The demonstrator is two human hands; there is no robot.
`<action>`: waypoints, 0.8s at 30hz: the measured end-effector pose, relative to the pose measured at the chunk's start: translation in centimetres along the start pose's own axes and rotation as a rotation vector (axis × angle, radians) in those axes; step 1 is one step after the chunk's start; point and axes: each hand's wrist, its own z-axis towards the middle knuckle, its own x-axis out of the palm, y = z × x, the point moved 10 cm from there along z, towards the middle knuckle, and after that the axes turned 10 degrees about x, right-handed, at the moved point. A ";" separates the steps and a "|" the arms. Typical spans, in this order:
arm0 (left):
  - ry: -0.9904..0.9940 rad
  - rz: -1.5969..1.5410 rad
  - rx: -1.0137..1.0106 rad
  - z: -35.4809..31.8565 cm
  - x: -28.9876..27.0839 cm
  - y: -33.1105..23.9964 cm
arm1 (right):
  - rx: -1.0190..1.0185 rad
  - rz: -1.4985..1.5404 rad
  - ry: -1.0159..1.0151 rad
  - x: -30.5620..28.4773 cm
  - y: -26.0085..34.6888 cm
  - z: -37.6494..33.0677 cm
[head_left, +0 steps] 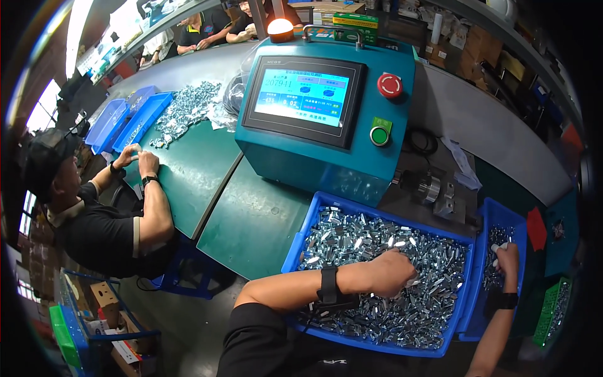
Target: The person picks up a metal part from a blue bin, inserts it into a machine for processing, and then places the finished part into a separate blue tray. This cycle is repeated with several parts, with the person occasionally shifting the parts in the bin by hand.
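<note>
My left hand (394, 273) is over a large blue bin (290, 261) heaped with small shiny metal parts (402, 320). Its fingers are curled down at the parts, and the back of the hand hides what they grip, if anything. A black band circles that wrist. Over a narrower blue bin (472, 314) on the right, my right hand (507, 259) has its fingers drawn together, with white coverings on the fingertips. Similar metal parts (500, 235) lie below it. Whether it pinches a part is too small to tell.
A teal machine (301, 164) with a lit screen (304, 97) and red button (389, 86) stands ahead. Metal fixtures (430, 188) sit behind the bins. A co-worker (107, 207) handles something at the left table, near a parts pile (188, 107). A green basket (553, 311) is far right.
</note>
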 end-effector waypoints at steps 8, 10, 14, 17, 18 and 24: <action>-0.243 -0.583 0.020 -1.1 -5.3 0.9 | -0.348 0.488 0.034 0.7 6.9 -3.9; -0.428 -0.695 -0.069 -1.4 -6.8 2.9 | -0.419 0.658 0.127 2.5 10.0 -5.5; -0.555 -0.953 -0.113 -2.6 -8.2 3.5 | -0.559 0.687 0.127 4.1 16.1 -11.7; -0.576 -0.914 -0.181 -1.6 -8.0 4.2 | -0.609 0.664 -0.041 3.7 15.5 -12.7; -0.582 -0.878 -0.194 -1.3 -8.0 4.4 | -0.656 0.640 -0.131 3.1 15.2 -13.2; -0.657 -0.507 -0.229 0.2 -9.9 3.8 | -0.569 0.691 -0.110 3.8 13.7 -12.3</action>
